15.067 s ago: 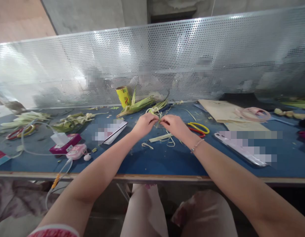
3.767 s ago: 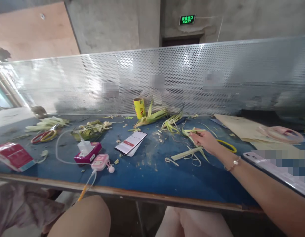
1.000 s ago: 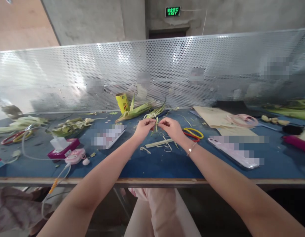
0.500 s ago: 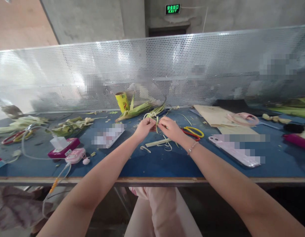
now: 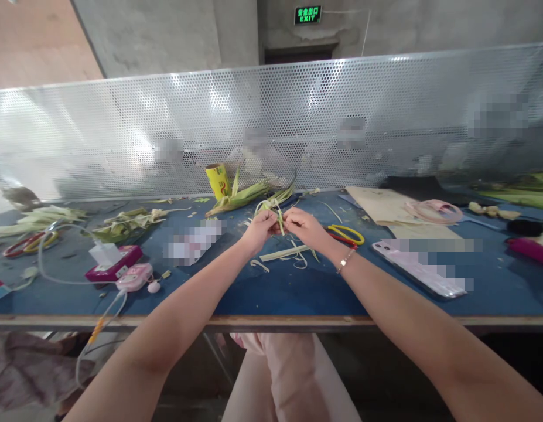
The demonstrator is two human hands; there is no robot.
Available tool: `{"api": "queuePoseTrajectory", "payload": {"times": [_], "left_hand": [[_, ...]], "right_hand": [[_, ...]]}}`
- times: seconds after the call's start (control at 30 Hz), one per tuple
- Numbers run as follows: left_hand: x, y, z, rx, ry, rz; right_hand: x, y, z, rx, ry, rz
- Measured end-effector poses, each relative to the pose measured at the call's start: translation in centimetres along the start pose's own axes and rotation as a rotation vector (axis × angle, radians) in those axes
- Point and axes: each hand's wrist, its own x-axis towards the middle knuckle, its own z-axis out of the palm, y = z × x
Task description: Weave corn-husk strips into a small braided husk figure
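Note:
My left hand (image 5: 261, 230) and my right hand (image 5: 304, 227) meet above the middle of the blue table, fingertips nearly touching. Both are pinched closed on thin, pale green corn husk strips (image 5: 280, 223). A loop of the same strips (image 5: 268, 205) stands out just beyond my left fingers. Below my hands lie a flat cut husk strip (image 5: 283, 254) and a few curled scraps. Just right of my right hand rest scissors (image 5: 351, 234) with red and yellow handles, their blades partly hidden. How the strips cross between my fingertips is too small to make out.
Husk-covered corn (image 5: 238, 198) and a yellow tube (image 5: 217, 181) stand before a perforated metal screen (image 5: 201, 129). Phones lie left and right, the right phone (image 5: 416, 271) nearer the edge. A magenta box (image 5: 113, 265), cables and another pair of scissors (image 5: 31, 243) are left; brown paper (image 5: 379, 205) is right.
My fingers have shifted slightly on the strips, and the strip end between them now hangs at a different angle. Both hands stay in nearly the same place.

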Motion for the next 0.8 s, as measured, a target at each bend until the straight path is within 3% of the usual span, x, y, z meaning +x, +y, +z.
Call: {"api": "queuePoseTrajectory", "payload": {"times": [0.37,0.57,0.67,0.8], "left_hand": [[-0.2,0.3,0.3,-0.033,0.024,0.012],[-0.3,0.5,-0.1,-0.047,-0.002,0.034],[-0.3,0.5,-0.3,0.019,-0.027,0.022],[-0.1,0.6,-0.7,0.161,0.031,0.069]], "right_hand": [[0.0,0.0,0.0,0.033,0.019,-0.018],[-0.1,0.2,0.6,-0.167,0.076,-0.063],[-0.2,0.4,0.6,-0.204,0.084,-0.063],[-0.3,0.4,-0.3,-0.208,0.032,-0.073]]}}
